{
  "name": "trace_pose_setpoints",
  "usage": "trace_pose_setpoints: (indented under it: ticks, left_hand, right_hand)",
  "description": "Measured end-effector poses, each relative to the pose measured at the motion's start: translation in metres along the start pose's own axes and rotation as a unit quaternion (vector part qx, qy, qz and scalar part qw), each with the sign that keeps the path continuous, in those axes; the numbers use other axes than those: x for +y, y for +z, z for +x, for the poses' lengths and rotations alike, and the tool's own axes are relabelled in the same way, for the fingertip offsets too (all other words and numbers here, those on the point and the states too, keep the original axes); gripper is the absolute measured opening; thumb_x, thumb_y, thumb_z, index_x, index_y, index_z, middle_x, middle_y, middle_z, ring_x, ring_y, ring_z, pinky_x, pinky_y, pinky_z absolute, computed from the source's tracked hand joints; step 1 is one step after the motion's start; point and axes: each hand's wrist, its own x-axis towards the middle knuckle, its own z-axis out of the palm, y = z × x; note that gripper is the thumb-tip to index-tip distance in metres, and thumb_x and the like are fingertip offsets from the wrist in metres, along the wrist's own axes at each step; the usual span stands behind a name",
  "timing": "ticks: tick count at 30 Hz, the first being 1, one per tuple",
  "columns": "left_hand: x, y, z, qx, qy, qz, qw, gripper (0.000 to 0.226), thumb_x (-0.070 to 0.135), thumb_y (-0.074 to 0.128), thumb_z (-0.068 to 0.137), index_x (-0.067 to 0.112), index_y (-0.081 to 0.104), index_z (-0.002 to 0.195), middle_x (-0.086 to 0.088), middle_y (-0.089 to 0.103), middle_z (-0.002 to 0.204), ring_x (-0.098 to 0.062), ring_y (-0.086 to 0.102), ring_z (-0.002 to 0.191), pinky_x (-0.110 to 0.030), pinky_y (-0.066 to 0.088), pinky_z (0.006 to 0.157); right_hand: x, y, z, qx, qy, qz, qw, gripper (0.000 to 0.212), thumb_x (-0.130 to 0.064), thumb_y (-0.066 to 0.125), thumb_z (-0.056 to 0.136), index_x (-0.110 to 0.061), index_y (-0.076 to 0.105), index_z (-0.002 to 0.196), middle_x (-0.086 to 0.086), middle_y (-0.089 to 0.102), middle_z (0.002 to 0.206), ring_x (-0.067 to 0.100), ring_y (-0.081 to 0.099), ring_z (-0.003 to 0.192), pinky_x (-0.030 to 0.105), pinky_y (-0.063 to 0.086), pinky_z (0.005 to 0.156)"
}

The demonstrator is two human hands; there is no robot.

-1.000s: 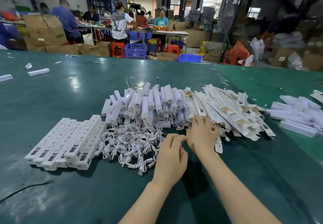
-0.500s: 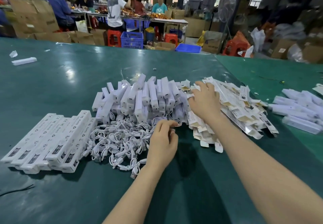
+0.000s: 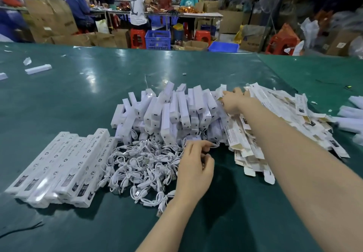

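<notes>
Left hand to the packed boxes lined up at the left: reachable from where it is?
Probably yes. The left hand sits at the right edge of the cable pile; the packed boxes lie just beyond it, and nothing stands above the low cables to block a sweep across.

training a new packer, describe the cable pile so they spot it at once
On the green table, find the heap of white bars. The cable pile lies just in front, by the left hand: the only tangle of thin looped cords.
</notes>
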Motion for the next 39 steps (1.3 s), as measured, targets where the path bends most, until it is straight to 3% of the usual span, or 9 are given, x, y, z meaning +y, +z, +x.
trace_pose_setpoints:
  ticks: [4,7,14,17,21,25,27,33,39]
  left_hand:
    - [0.001,-0.001,0.000,-0.008,-0.009,0.001,1.000,0.032,0.003,0.054,0.091,0.032,0.054,0.106,0.020,0.049,0.104,-0.005,0.055,0.089,-0.017,0.045,0.078]
    - [0.002,-0.001,-0.001,-0.012,-0.016,0.002,1.000,0.033,0.003,0.054,0.091,0.033,0.053,0.105,0.021,0.048,0.104,-0.003,0.054,0.089,-0.014,0.044,0.077]
    - [0.004,-0.002,-0.002,-0.026,-0.026,0.005,0.999,0.033,0.004,0.053,0.092,0.035,0.052,0.104,0.022,0.048,0.104,-0.003,0.054,0.090,-0.009,0.040,0.077]
    - [0.004,-0.002,-0.002,-0.030,-0.034,0.000,0.999,0.033,0.005,0.053,0.092,0.036,0.053,0.101,0.023,0.049,0.103,-0.003,0.055,0.088,-0.009,0.040,0.076]
    - [0.005,0.000,0.001,-0.021,-0.053,0.011,0.998,0.036,0.008,0.054,0.092,0.043,0.049,0.098,0.023,0.051,0.100,-0.002,0.053,0.080,-0.009,0.039,0.075]
    - [0.004,0.000,0.007,0.002,-0.099,-0.014,0.995,0.034,0.014,0.055,0.092,0.046,0.047,0.098,0.017,0.059,0.099,-0.006,0.060,0.077,-0.024,0.049,0.077]
    - [0.004,-0.001,0.009,0.003,-0.108,-0.030,0.994,0.035,0.015,0.054,0.092,0.049,0.046,0.097,0.016,0.061,0.099,-0.010,0.063,0.079,-0.031,0.052,0.077]
    - [0.004,0.001,0.012,0.010,-0.109,-0.059,0.992,0.025,0.029,0.047,0.081,0.049,0.049,0.096,0.020,0.062,0.094,-0.012,0.065,0.078,-0.031,0.052,0.076]
    - [0.001,0.001,0.013,0.023,-0.116,-0.081,0.990,0.034,0.013,0.054,0.090,0.046,0.052,0.098,0.017,0.063,0.093,-0.015,0.065,0.078,-0.032,0.052,0.075]
  right_hand:
    - [-0.004,0.000,-0.003,0.002,0.014,-0.013,1.000,0.042,0.000,0.040,0.089,-0.011,0.051,0.127,0.020,0.034,0.147,0.035,0.014,0.143,0.053,0.011,0.114]
    - [-0.005,0.002,-0.003,0.036,-0.003,-0.029,0.999,0.036,0.002,0.042,0.085,-0.012,0.055,0.115,0.014,0.043,0.139,0.031,0.020,0.137,0.052,0.014,0.112]
    - [0.002,0.002,0.004,0.090,0.004,-0.010,0.996,0.021,-0.017,0.041,0.092,-0.017,0.061,0.101,0.006,0.058,0.123,0.028,0.035,0.127,0.044,0.025,0.103]
    - [0.002,-0.003,0.012,0.162,0.006,0.109,0.981,0.035,-0.014,0.045,0.094,-0.018,0.063,0.123,0.010,0.060,0.127,0.032,0.046,0.123,0.040,0.035,0.100]
    - [-0.005,-0.015,0.026,0.167,0.034,0.253,0.952,0.033,-0.004,0.046,0.092,-0.007,0.066,0.118,0.018,0.064,0.120,0.036,0.058,0.111,0.036,0.049,0.086]
    - [-0.015,-0.016,0.041,0.152,0.070,0.215,0.962,0.019,0.001,0.050,0.089,0.000,0.062,0.103,0.020,0.061,0.116,0.037,0.060,0.103,0.034,0.044,0.076]
    - [-0.018,-0.017,0.048,0.144,0.090,0.180,0.969,0.002,-0.005,0.054,0.089,-0.007,0.053,0.091,0.017,0.061,0.115,0.036,0.058,0.107,0.036,0.039,0.083]
    - [-0.022,-0.009,0.069,0.066,0.169,0.118,0.976,0.020,-0.022,0.052,0.088,-0.016,0.056,0.106,0.005,0.059,0.100,0.034,0.055,0.116,0.047,0.019,0.108]
    - [-0.024,0.003,0.082,0.011,0.194,0.172,0.966,0.049,-0.025,0.050,0.083,-0.014,0.047,0.130,0.006,0.063,0.117,0.038,0.051,0.119,0.048,0.018,0.103]
